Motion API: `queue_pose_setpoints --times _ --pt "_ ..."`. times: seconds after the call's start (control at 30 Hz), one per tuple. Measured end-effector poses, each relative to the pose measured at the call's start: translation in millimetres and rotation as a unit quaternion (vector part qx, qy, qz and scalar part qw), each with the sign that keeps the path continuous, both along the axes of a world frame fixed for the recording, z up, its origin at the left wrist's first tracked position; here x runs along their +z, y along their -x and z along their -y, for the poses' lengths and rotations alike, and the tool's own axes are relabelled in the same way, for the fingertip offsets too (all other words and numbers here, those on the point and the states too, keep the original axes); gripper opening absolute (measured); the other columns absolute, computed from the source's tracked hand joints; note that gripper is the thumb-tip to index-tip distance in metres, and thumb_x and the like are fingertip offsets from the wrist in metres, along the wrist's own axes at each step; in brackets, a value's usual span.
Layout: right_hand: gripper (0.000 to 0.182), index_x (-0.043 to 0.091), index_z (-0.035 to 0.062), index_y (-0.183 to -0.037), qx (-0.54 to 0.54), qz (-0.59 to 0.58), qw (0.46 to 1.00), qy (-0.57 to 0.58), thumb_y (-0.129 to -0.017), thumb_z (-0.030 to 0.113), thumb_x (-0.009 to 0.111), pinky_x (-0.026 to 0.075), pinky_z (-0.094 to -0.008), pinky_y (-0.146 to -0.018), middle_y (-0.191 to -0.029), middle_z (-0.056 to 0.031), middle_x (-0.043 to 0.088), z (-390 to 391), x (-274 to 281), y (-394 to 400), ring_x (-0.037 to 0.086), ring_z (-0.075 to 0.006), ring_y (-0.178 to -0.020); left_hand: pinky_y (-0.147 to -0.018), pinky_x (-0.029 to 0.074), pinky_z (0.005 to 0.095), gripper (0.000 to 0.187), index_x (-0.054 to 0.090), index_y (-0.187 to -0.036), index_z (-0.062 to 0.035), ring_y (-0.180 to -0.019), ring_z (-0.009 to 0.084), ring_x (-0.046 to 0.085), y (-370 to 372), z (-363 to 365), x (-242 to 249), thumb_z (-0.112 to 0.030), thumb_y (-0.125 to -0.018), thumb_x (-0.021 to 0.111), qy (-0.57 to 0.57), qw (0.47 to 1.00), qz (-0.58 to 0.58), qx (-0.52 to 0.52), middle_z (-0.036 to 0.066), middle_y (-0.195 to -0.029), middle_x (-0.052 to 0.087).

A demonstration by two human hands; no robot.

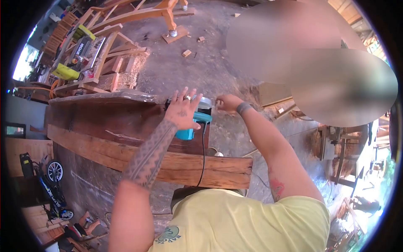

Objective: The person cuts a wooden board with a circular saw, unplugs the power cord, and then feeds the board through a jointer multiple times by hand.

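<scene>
A teal power tool [184, 134] with a silver-grey part and a black cord sits at the right end of a dark wooden slab [96, 119]. My left hand [181, 114], with a ring, is over the tool, its fingers spread; whether the palm touches it is hidden. Just right of the tool, my right hand [228, 103] is closed, fingers curled and pressed together; what they hold, if anything, is too small to name. Nearer to me, a thick wooden beam [222, 171] runs along the slab, and the cord [203, 164] hangs across it.
A green-and-grey Ryobi machine [79, 54] stands on a wooden frame at upper left. Wooden legs [170, 21] and offcuts [187, 53] are on the floor ahead. A scooter [46, 185] is at left. Blurred areas cover the upper right. A wooden stand [342, 153] is at right.
</scene>
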State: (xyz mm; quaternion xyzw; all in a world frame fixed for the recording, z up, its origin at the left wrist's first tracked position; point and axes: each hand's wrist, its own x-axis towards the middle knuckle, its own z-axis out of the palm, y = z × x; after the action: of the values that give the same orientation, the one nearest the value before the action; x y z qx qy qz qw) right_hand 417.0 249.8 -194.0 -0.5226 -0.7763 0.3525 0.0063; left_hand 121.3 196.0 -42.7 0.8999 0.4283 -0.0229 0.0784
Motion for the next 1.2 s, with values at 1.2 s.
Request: queue_pose_setpoints --times 1.2 --pt "0.026 0.073 0.0044 -0.101 -0.068 -0.124 0.988 0.056 -0.089 0.025 0.084 0.057 -0.0475 -0.081 -0.094 -0.0144 0.077 0 -29 8 0.074 -0.0336 -0.096 -0.119 0.046 0.0517 0.114 0.039 -0.165 -0.0097 -0.140 0.0448 0.057 -58 -43 6 -0.040 -0.070 0.094 0.169 0.961 -0.218 0.004 0.026 -0.144 0.062"
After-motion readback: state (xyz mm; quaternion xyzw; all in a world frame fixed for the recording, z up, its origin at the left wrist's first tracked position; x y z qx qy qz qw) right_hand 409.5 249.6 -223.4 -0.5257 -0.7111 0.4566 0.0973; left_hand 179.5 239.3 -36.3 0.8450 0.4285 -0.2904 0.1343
